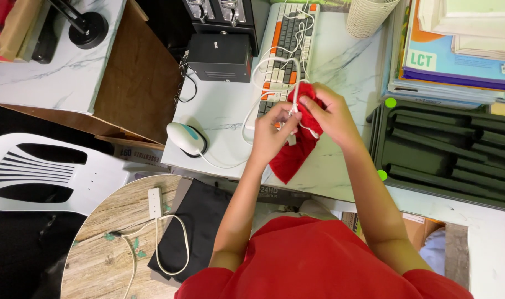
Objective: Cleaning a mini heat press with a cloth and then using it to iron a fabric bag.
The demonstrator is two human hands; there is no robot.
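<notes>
both hands meet above the front edge of the marble desk (219,111) — the left hand (272,133) pinches a white cable (258,69), the right hand (324,113) grips a red cloth pouch (291,158). the keyboard (283,55) lies behind, the mouse (186,138) at the left edge.

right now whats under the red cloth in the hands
Below the red cloth lies the white marbled desk, with the end of the keyboard behind it. A white cable runs into the hands; its end is hidden by cloth and fingers.
</notes>
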